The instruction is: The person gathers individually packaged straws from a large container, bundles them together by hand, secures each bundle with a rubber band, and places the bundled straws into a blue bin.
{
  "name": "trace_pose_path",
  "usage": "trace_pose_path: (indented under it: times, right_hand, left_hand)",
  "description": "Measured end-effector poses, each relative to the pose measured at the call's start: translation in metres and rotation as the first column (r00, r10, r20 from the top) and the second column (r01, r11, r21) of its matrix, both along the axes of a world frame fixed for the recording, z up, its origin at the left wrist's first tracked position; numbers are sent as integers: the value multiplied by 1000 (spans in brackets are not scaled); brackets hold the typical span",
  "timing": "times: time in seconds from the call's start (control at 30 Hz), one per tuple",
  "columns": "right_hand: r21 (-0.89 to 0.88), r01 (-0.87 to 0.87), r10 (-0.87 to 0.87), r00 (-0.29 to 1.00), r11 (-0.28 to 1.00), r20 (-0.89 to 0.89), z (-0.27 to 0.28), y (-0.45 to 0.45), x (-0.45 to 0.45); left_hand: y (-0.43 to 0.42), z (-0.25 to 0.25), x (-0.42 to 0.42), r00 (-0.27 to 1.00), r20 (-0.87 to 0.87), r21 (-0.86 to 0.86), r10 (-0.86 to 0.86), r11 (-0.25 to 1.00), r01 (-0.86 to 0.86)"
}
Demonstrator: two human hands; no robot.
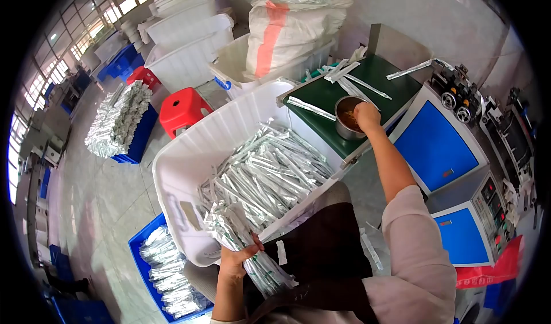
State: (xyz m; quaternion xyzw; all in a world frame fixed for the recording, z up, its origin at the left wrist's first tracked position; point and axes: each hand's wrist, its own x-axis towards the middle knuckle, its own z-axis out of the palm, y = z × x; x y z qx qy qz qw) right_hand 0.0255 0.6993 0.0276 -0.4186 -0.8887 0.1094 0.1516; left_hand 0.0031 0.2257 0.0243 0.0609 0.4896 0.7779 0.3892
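Note:
My left hand (240,258) is wrapped round a bundle of long silvery-white wrapped sticks (232,226), held over my lap at the near edge of a big white tub (172,177). Many loose wrapped sticks (275,172) lie in that tub. My right hand (366,116) reaches into a metal cup (349,131) on a green-topped table (321,103); its fingers are closed at the cup's mouth, and their tips are hidden. Something orange-brown shows inside the cup. Several wrapped strips (342,71) lie on the green top beyond the cup.
Blue crates of wrapped bundles stand at lower left (138,246) and farther left (139,137). A red stool (182,110) is behind the tub. A big woven sack (295,31) stands at the back. Machines with blue panels (439,137) are on the right.

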Motion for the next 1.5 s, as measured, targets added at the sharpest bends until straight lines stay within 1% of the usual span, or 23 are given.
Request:
trace_pose_path:
  times: [0.03,0.1,0.13,0.17,0.27,0.43,0.57,0.63,0.67,0.7,0.77,0.83,0.9,0.97,1.03,1.07,1.1,1.17,1.27,1.3,1.37,1.43,1.5]
  right_hand:
    - [64,-32,34,999,997,-27,5,-13,1]
    - [25,-229,220,893,973,-393,0,-52,-7]
    - [-127,-464,360,807,876,-468,13,-102,-5]
    - [-331,-747,325,581,577,-746,-12,-149,-7]
    - [-508,-841,471,530,186,-705,24,-277,23]
    - [-348,-868,599,497,355,-628,29,-320,27]
    - [2,-895,800,398,447,-449,17,-325,4]
    - [128,-896,851,349,426,-392,14,-319,-16]
    - [-95,-859,802,505,503,-319,2,-313,-31]
    - [106,-818,789,501,566,-355,-19,-305,-52]
    - [127,-807,695,402,577,-597,-34,-286,-72]
    - [-345,-864,424,485,367,-765,-33,-292,-46]
    - [-479,-877,178,476,27,-861,-25,-314,1]
    - [-508,-783,8,542,-360,-841,-8,-340,31]
    - [-367,-743,-305,597,-561,-743,11,-353,29]
    - [-273,-796,-358,511,-540,-781,15,-355,20]
    - [-396,-828,-204,501,-397,-841,21,-355,14]
    - [-313,-942,216,283,-123,-935,14,-356,-10]
    - [-349,-915,446,231,-202,-865,32,-358,-25]
    - [-390,-885,524,214,-253,-825,42,-357,-28]
    - [-389,-879,711,86,-276,-698,73,-359,-33]
    - [-456,-841,934,-144,-290,-327,103,-361,-42]
    - [-438,-839,945,-306,-323,-113,104,-370,-45]
  left_hand:
    - [-1,0,0,1000,0,1,4,1000,-4]
    - [2,2,-1,999,-32,57,1,998,1]
    - [4,6,1,998,-66,11,11,1000,-11]
    - [7,9,2,999,-46,66,16,998,-12]
    - [8,-1,0,994,-87,-10,-69,998,68]
    - [-2,2,2,996,-67,-3,56,998,-57]
    - [-11,-1,-1,995,-103,53,-18,998,24]
    - [-18,-10,-3,994,17,174,-107,979,102]
    - [-19,-19,-2,974,5,269,-228,938,218]
    - [-16,-13,4,932,-33,415,-362,843,342]
    - [-18,-55,0,848,-335,290,-409,812,507]
    - [-33,-46,-3,925,32,575,-378,765,292]
    - [-49,-44,-4,939,123,650,-320,741,167]
    - [-54,-56,0,942,165,702,-292,706,96]
    - [-50,-55,1,928,183,723,-324,684,96]
    - [-49,-53,0,935,141,721,-324,681,128]
    - [-46,-51,0,924,117,750,-365,642,159]
    - [-47,-45,3,946,107,660,-307,733,163]
    - [-43,-48,5,971,14,577,-237,796,186]
    - [-39,-36,8,963,40,432,-267,874,224]
    - [-31,-19,9,945,-36,480,-325,824,302]
    - [-26,-10,11,933,-55,462,-355,820,339]
    - [-25,-10,12,912,-56,357,-407,845,399]
